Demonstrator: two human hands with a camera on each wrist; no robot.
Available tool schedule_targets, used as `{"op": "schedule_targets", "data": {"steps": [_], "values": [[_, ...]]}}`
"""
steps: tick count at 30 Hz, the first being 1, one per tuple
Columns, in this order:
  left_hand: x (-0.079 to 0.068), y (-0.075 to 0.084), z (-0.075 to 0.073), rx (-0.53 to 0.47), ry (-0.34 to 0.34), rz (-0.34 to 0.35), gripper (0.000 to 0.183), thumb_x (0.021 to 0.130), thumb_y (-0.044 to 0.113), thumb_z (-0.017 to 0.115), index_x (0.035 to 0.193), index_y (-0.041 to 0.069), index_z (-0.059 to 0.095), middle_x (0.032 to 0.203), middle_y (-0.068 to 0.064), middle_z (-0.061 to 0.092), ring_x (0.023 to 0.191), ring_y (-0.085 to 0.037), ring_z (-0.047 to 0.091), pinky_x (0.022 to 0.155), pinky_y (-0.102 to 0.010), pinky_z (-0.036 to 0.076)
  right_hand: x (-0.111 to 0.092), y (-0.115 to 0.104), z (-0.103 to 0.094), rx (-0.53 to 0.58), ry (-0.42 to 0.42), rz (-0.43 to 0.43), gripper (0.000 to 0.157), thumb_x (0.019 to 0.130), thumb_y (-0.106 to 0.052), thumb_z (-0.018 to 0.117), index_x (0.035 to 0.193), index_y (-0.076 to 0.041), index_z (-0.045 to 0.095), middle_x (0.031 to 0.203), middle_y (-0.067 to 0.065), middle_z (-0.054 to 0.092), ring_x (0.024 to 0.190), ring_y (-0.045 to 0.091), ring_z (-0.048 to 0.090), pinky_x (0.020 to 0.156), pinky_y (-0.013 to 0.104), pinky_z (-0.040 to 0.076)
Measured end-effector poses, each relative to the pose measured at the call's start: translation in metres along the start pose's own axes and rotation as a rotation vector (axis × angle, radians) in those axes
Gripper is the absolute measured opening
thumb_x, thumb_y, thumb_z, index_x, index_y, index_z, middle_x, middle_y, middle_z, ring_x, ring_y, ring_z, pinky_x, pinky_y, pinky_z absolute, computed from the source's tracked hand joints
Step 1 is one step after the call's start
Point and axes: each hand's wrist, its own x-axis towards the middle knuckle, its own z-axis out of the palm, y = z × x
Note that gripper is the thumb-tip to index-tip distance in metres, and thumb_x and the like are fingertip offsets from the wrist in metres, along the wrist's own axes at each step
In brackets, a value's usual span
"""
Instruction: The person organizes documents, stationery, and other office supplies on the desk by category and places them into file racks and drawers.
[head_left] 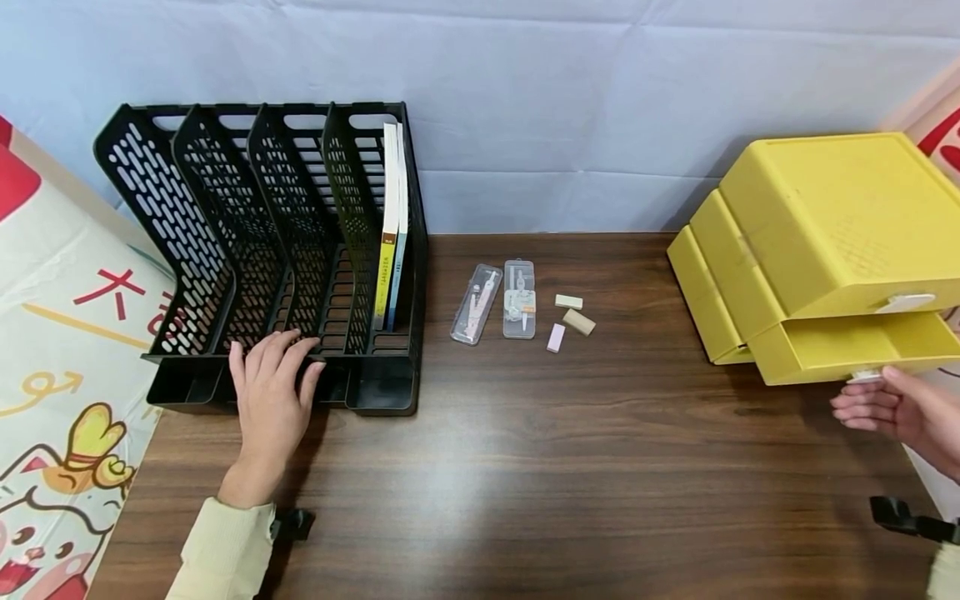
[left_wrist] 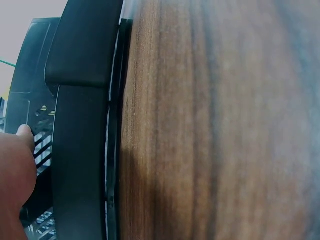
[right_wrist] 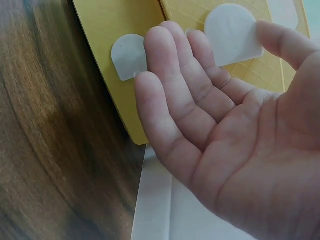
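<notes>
My left hand (head_left: pixel 272 400) rests on the front rim of a black slotted file organizer (head_left: pixel 382 392), fingers over the rim and thumb beside the front trays. In the left wrist view, the thumb (left_wrist: pixel 24 137) shows against the organizer's dark plastic (left_wrist: pixel 77 150). At the far right, a yellow desktop drawer unit (head_left: pixel 862 217) has one drawer (head_left: pixel 855 350) pulled partway out. With thumb and fingers, my right hand (head_left: pixel 892 408) pinches that drawer's white tab handle (right_wrist: pixel 234 34). Another white tab (right_wrist: pixel 127 55) shows on the neighbouring drawer front.
Two thin books (head_left: pixel 390 242) stand in the organizer's right slot. Between organizer and drawers lie two clear cases, one with a compass (head_left: pixel 477 307) and another case (head_left: pixel 520 300), plus a white eraser (head_left: pixel 568 301), a tan eraser (head_left: pixel 579 322) and a pinkish eraser (head_left: pixel 556 337). A pale cloth hangs behind.
</notes>
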Motion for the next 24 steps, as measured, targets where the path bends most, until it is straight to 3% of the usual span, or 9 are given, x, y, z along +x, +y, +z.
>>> {"op": "schedule_targets", "data": {"steps": [4, 10, 20, 24], "values": [[-0.001, 0.000, 0.000, -0.010, 0.005, -0.005, 0.031, 0.096, 0.024, 0.068, 0.121, 0.007, 0.068, 0.130, -0.020, 0.062, 0.128, -0.043, 0.048, 0.116, -0.067, 0.011, -0.005, 0.005, -0.001, 0.053, -0.017, 0.001, 0.077, 0.107, -0.016, -0.010, 0.133, 0.004, 0.061, 0.128, 0.019, 0.068, 0.117, 0.026, 0.067, 0.097, 0.029, 0.052], [0.001, -0.001, 0.001, 0.002, 0.000, 0.004, 0.034, 0.100, 0.031, 0.060, 0.122, 0.007, 0.068, 0.132, -0.019, 0.061, 0.129, -0.042, 0.048, 0.116, -0.067, 0.011, -0.013, 0.012, -0.006, 0.129, -0.048, -0.023, 0.079, 0.107, -0.018, -0.011, 0.135, 0.006, 0.058, 0.132, 0.021, 0.065, 0.121, 0.028, 0.065, 0.101, 0.029, 0.050], [0.003, 0.001, 0.001, 0.004, -0.014, 0.007, 0.032, 0.100, 0.030, 0.062, 0.122, 0.007, 0.068, 0.132, -0.019, 0.061, 0.129, -0.042, 0.049, 0.116, -0.067, 0.010, -0.024, 0.022, -0.016, 0.411, -0.194, 0.017, 0.084, 0.105, -0.027, -0.016, 0.142, 0.014, 0.047, 0.143, 0.030, 0.052, 0.134, 0.037, 0.052, 0.112, 0.035, 0.040], [0.003, 0.001, 0.000, 0.001, -0.009, 0.003, 0.032, 0.099, 0.029, 0.062, 0.122, 0.007, 0.068, 0.132, -0.019, 0.061, 0.129, -0.043, 0.049, 0.117, -0.066, 0.008, -0.022, 0.023, -0.020, 0.470, -0.324, 0.038, 0.077, 0.107, -0.027, -0.013, 0.148, 0.015, 0.038, 0.150, 0.031, 0.044, 0.141, 0.038, 0.043, 0.117, 0.036, 0.032]]}}
